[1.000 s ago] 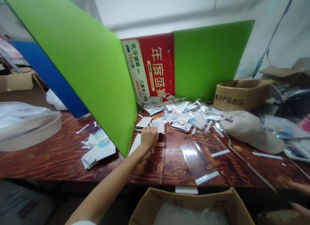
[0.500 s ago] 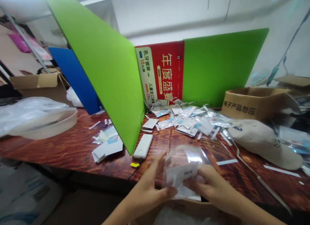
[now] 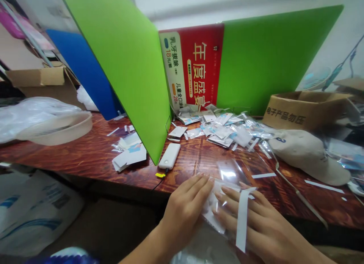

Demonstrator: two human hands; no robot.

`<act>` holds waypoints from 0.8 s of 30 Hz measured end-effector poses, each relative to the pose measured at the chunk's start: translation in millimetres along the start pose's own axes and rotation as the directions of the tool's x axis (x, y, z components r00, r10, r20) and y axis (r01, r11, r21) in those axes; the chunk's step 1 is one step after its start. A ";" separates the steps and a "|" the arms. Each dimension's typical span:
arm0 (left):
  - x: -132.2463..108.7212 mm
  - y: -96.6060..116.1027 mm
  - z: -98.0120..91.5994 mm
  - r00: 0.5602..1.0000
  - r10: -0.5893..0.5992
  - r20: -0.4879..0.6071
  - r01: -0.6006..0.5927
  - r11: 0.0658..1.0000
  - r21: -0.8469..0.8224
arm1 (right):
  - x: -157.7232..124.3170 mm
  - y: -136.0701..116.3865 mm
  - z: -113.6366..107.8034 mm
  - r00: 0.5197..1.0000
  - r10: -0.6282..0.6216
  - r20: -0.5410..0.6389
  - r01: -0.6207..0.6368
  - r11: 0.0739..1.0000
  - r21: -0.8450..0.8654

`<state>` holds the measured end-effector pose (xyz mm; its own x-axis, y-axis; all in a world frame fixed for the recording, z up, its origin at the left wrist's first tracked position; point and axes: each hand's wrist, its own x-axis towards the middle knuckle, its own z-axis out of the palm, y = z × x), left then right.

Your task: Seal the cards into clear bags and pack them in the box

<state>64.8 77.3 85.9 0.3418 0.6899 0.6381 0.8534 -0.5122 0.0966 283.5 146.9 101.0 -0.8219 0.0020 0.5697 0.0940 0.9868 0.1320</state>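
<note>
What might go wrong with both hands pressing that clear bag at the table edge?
The clear bag, pressed flat under the left hand and right hand, seems to overhang the front edge of the wooden table, so it may slip off. The white strip draped across the right hand's fingers might stick to skin or to the bag. The white power bank lies near the same edge and could get nudged off.

A red poster (image 3: 203, 66) shows large characters 年度盛, the last perhaps 宴; its side strip (image 3: 174, 63) lists 乳牙拔除 18元. A cardboard box (image 3: 301, 114) reads 电子产品勿压.
</note>
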 end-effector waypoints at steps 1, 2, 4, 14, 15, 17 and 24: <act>2.1 2.1 -2.9 1.000 0.015 -0.002 -0.015 0.999 0.045 | 0.1 -0.4 4.6 1.000 -0.005 0.015 0.005 1.000 0.002; 3.8 4.2 -5.5 1.000 0.028 -0.006 -0.027 0.996 0.087 | 1.1 -1.6 8.5 1.000 -0.001 0.018 0.001 1.000 0.008; 5.6 7.6 -8.1 0.999 0.048 -0.025 -0.043 0.988 0.151 | 5.9 -5.4 13.2 0.999 0.035 -0.022 -0.033 0.997 0.063; -9.4 30.3 7.2 0.895 -0.356 0.269 0.436 0.571 -0.696 | 3.2 -10.7 1.4 0.960 0.263 -0.095 -0.224 0.927 0.301; -11.2 34.0 6.3 0.868 -0.369 0.332 0.478 0.446 -0.757 | 1.7 -10.5 1.3 0.956 0.284 -0.071 -0.248 0.914 0.320; -13.2 40.1 3.6 0.839 -0.407 0.361 0.493 0.287 -0.821 | 1.7 -11.6 2.7 0.954 0.298 -0.043 -0.270 0.909 0.317; -5.9 48.9 4.6 0.737 -0.536 0.412 0.561 0.146 -0.815 | 18.3 -19.9 6.8 0.929 0.333 -0.165 -0.329 0.943 0.051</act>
<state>106.4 50.5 83.3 -0.0435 0.9936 0.1042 -0.0042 -0.1045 0.9945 262.7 128.4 103.3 -0.6393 0.3034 0.7065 0.3303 0.9381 -0.1040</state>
